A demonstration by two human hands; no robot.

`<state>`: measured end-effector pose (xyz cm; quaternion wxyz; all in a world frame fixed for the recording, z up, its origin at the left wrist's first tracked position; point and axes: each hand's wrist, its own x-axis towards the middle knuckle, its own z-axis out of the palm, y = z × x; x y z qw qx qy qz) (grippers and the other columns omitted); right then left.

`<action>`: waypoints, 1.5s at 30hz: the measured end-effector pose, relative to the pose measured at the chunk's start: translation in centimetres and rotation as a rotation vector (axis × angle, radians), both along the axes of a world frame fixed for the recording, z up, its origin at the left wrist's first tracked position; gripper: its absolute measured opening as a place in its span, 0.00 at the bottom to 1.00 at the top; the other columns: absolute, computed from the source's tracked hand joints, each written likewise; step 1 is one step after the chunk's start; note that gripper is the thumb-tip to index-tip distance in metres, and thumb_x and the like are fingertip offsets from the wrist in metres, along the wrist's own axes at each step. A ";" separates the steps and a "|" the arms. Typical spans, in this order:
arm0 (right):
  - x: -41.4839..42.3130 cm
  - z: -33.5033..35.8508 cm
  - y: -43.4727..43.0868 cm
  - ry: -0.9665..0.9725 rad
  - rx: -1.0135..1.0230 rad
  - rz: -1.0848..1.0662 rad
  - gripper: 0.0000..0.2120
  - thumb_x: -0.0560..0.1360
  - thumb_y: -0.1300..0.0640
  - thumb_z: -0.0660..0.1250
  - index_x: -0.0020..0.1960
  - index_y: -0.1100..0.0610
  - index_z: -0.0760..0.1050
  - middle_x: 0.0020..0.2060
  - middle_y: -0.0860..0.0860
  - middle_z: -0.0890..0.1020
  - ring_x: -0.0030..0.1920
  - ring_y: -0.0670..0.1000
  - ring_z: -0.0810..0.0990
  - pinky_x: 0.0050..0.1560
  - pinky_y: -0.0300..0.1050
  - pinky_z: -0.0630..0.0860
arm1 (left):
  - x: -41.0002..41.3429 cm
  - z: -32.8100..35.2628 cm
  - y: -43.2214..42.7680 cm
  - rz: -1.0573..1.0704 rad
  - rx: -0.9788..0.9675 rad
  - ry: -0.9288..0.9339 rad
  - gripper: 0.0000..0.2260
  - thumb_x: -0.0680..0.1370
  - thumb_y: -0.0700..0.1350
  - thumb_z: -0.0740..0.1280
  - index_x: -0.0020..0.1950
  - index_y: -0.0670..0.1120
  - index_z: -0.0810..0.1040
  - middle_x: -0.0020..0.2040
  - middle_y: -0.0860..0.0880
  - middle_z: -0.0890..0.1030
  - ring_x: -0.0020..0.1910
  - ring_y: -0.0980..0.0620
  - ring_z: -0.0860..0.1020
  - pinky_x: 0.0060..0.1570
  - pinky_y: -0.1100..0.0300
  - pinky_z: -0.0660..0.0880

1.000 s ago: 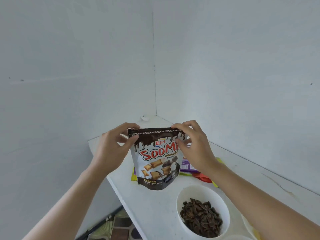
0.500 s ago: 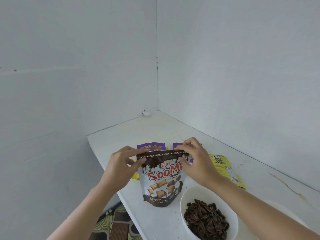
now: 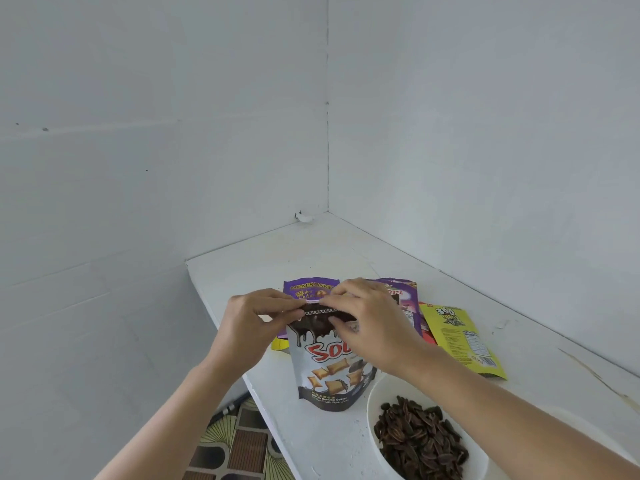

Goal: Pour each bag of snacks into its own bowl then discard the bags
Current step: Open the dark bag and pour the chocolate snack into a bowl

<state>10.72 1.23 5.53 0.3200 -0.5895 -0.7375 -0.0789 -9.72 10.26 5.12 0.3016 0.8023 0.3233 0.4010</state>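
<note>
A brown and white Soomi snack pouch (image 3: 329, 375) stands upright near the white table's left edge. My left hand (image 3: 254, 329) pinches its top left corner and my right hand (image 3: 367, 320) pinches the top seam close beside it, covering the pouch's upper right. A white bowl (image 3: 375, 393) holding dark seeds (image 3: 419, 441) sits at the front right of the pouch. Behind the pouch lie a purple wafer bag (image 3: 308, 289), a second purple bag (image 3: 405, 303) and a yellow bag (image 3: 460, 337), flat on the table.
The white table (image 3: 311, 251) fits into a corner of two white walls. Its left edge drops to a patterned floor (image 3: 239, 445). A small white object (image 3: 304, 217) lies in the far corner. A red strip shows between the purple and yellow bags.
The pouch has come down from mid-air and now stands on the table. My right hand has slid left along the top seam towards my left hand. The camera tilted down.
</note>
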 end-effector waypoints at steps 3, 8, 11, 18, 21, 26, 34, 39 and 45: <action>-1.1 -0.1 0.6 0.030 -0.055 0.092 0.15 0.76 0.60 0.70 0.62 0.52 0.81 0.55 0.46 0.80 0.55 0.48 0.79 0.57 0.53 0.76 | 0.1 0.3 -0.2 -0.002 0.050 0.061 0.07 0.74 0.40 0.77 0.50 0.51 0.89 0.43 0.57 0.85 0.38 0.56 0.83 0.37 0.74 0.71; -0.7 0.3 1.0 0.077 -0.077 0.091 0.15 0.75 0.60 0.72 0.62 0.52 0.81 0.54 0.46 0.80 0.55 0.47 0.78 0.56 0.55 0.77 | -0.6 1.1 -0.2 0.005 0.068 0.067 0.08 0.72 0.40 0.79 0.48 0.51 0.89 0.40 0.55 0.85 0.36 0.55 0.84 0.36 0.74 0.70; -0.7 0.6 0.8 0.088 -0.084 0.096 0.14 0.75 0.59 0.73 0.60 0.52 0.82 0.53 0.46 0.81 0.54 0.47 0.78 0.56 0.53 0.77 | -0.7 1.3 -0.3 -0.017 0.093 0.083 0.08 0.72 0.40 0.78 0.49 0.49 0.89 0.41 0.54 0.86 0.36 0.55 0.84 0.36 0.75 0.71; -1.1 1.7 1.6 0.191 -0.188 0.051 0.08 0.74 0.55 0.75 0.52 0.55 0.81 0.47 0.48 0.82 0.47 0.48 0.79 0.49 0.49 0.78 | -0.4 1.9 0.0 -0.028 0.033 0.225 0.06 0.75 0.43 0.77 0.49 0.51 0.85 0.44 0.55 0.85 0.42 0.56 0.84 0.42 0.69 0.76; -1.4 2.1 2.1 0.199 -0.247 0.042 0.08 0.74 0.56 0.74 0.50 0.56 0.78 0.45 0.49 0.80 0.45 0.50 0.78 0.48 0.51 0.77 | -0.1 2.2 -0.1 -0.054 0.026 0.295 0.06 0.77 0.42 0.73 0.51 0.51 0.80 0.44 0.53 0.83 0.42 0.55 0.82 0.47 0.59 0.79; -1.5 1.6 2.3 0.142 -0.276 0.084 0.07 0.76 0.56 0.72 0.52 0.53 0.75 0.45 0.48 0.80 0.46 0.51 0.78 0.49 0.56 0.77 | 0.1 2.5 0.1 -0.072 -0.046 0.387 0.05 0.78 0.43 0.70 0.49 0.52 0.77 0.40 0.52 0.83 0.40 0.50 0.81 0.48 0.51 0.80; -1.7 0.9 1.3 0.152 -0.190 0.119 0.04 0.75 0.59 0.72 0.48 0.51 0.81 0.47 0.45 0.79 0.47 0.47 0.78 0.49 0.50 0.77 | 0.3 3.1 0.2 -0.090 -0.194 0.375 0.03 0.78 0.41 0.72 0.45 0.46 0.81 0.34 0.52 0.83 0.33 0.56 0.80 0.40 0.57 0.78; -1.6 1.2 1.1 0.094 -0.186 0.067 0.04 0.77 0.54 0.71 0.50 0.50 0.78 0.46 0.45 0.79 0.45 0.49 0.79 0.50 0.52 0.76 | 0.2 3.8 0.0 -0.104 -0.217 0.348 0.02 0.77 0.40 0.74 0.44 0.46 0.84 0.37 0.49 0.87 0.41 0.49 0.85 0.45 0.60 0.80; -1.4 1.6 1.0 0.134 -0.201 0.078 0.07 0.76 0.57 0.71 0.53 0.49 0.80 0.45 0.45 0.82 0.46 0.46 0.79 0.50 0.45 0.75 | 0.2 4.0 -0.4 -0.145 -0.351 0.267 0.03 0.78 0.44 0.73 0.47 0.46 0.84 0.40 0.48 0.88 0.41 0.46 0.85 0.48 0.58 0.78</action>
